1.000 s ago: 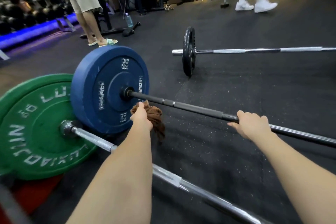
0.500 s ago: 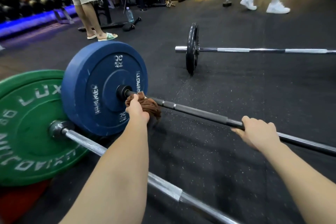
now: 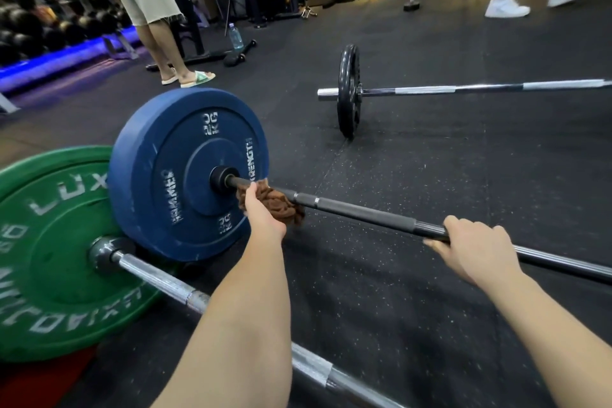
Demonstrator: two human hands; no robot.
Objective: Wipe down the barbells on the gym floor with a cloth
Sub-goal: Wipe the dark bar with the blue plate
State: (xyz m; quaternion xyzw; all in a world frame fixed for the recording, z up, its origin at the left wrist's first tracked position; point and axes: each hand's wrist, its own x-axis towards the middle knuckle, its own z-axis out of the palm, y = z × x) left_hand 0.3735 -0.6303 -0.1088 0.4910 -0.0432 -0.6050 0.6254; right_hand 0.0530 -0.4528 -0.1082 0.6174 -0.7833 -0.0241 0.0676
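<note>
We judge we are partway: the cloth [image 3: 276, 205] sits bunched on the dark bar [image 3: 357, 211] just beside the blue plate [image 3: 165, 175], and nothing shows whether the silver bar [image 3: 159, 279] near us or the far barbell [image 3: 463, 88] has been wiped. Our left hand [image 3: 263, 217] grips the cloth against that dark bar. Our right hand [image 3: 477, 250] is curled over the same bar further along, steadying it.

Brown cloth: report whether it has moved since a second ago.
Yes: the brown cloth, held by the left hand, has moved up onto the black bar, closer to the blue plate.
</note>
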